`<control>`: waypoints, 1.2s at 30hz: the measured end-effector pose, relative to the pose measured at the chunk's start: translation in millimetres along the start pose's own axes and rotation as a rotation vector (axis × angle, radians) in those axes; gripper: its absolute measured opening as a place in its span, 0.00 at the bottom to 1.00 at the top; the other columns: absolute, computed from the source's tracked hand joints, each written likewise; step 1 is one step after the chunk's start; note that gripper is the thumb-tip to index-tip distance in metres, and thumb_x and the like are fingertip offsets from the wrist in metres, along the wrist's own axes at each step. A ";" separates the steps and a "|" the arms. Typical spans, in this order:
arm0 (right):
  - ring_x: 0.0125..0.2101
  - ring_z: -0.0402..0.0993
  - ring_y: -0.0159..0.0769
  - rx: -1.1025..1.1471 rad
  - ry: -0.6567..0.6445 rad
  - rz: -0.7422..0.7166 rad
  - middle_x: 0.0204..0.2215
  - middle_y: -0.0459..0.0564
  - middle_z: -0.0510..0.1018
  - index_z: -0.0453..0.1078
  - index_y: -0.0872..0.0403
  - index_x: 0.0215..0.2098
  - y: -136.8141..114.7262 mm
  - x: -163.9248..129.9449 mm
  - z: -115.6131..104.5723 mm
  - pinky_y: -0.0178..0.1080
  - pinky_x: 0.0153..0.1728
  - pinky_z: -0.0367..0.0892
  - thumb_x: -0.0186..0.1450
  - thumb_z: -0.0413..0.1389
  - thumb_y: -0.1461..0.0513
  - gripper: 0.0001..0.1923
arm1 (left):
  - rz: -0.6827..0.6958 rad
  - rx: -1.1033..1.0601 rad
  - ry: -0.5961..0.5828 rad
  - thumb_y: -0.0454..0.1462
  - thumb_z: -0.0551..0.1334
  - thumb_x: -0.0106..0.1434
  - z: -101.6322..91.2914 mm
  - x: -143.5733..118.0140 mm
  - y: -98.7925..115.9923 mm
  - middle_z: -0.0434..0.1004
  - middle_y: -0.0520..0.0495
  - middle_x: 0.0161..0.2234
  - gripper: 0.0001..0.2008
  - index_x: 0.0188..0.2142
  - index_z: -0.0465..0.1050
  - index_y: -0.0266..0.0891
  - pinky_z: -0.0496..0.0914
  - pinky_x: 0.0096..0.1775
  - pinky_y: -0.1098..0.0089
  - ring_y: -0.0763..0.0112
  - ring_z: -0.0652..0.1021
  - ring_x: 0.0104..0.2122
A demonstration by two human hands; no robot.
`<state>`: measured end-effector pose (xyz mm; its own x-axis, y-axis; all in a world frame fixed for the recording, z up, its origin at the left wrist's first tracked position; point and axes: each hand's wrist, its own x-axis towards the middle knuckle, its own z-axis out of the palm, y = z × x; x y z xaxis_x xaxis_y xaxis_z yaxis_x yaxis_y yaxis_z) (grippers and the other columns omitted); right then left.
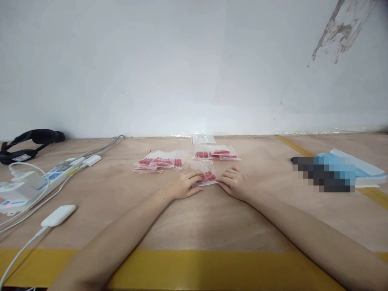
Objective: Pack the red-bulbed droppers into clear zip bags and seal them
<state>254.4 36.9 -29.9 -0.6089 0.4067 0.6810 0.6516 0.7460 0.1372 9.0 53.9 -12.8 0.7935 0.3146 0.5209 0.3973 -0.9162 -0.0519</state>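
A small clear zip bag [205, 166] with red capsule-like pieces [209, 175] in it lies on the table between my hands. At its left edge my left hand [188, 183] is closed on the bag, with the fingers over the plastic and the thumb stretched out below. My right hand [233, 183] pinches the bag's lower right corner between thumb and fingers. Just beyond are a left pile of similar filled bags [163, 160] and a right pile of them [216, 152]. Behind the right pile, a flat bag [203, 139] shows no red pieces.
A power strip [57, 173] with plugs and cables stands on the left, near a black strap [33, 139]. Closer to me is a white charger-like piece [59, 215] on a cable. Blue masks [360, 165] and a pixelated dark object [321, 173] lie on the right. A white wall [182, 72] bounds the back.
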 end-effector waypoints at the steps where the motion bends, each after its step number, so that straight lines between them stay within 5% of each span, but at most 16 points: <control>1: 0.30 0.68 0.31 -0.002 -0.001 -0.009 0.26 0.47 0.76 0.71 0.53 0.31 -0.3 0.5 -0.8 0.37 0.36 0.56 0.63 0.50 0.63 0.09 | 0.051 0.069 0.019 0.40 0.56 0.63 -0.1 -0.3 -1.3 0.73 0.42 0.44 0.10 0.40 0.68 0.36 0.69 0.45 0.67 0.65 0.74 0.43; 8: 0.28 0.67 0.32 -0.065 0.000 0.000 0.23 0.47 0.75 0.70 0.55 0.28 -4.4 3.9 -7.3 0.38 0.36 0.54 0.64 0.48 0.64 0.11 | 0.186 0.281 0.090 0.32 0.52 0.64 1.5 -1.2 -4.6 0.77 0.46 0.32 0.10 0.32 0.71 0.35 0.72 0.34 0.71 0.71 0.77 0.31; 20: 0.29 0.67 0.29 -0.060 0.122 -0.058 0.25 0.44 0.76 0.71 0.52 0.30 1.2 -0.3 -1.1 0.39 0.40 0.52 0.62 0.52 0.65 0.06 | 0.061 0.098 0.151 0.33 0.54 0.62 4.3 -5.8 -8.9 0.77 0.48 0.34 0.07 0.31 0.70 0.37 0.71 0.34 0.74 0.73 0.76 0.31; 36: 0.28 0.66 0.30 -0.041 0.042 0.007 0.23 0.45 0.74 0.67 0.55 0.26 -5.5 6.3 2.8 0.40 0.41 0.51 0.62 0.50 0.63 0.08 | 0.059 0.111 0.232 0.33 0.55 0.62 30.0 25.8 14.4 0.76 0.48 0.35 0.07 0.33 0.71 0.37 0.71 0.37 0.70 0.71 0.76 0.34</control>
<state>245.7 36.8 -28.4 -0.5851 0.3888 0.7117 0.6744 0.7207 0.1607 49.0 56.3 -25.6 0.6950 0.1849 0.6948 0.4121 -0.8943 -0.1742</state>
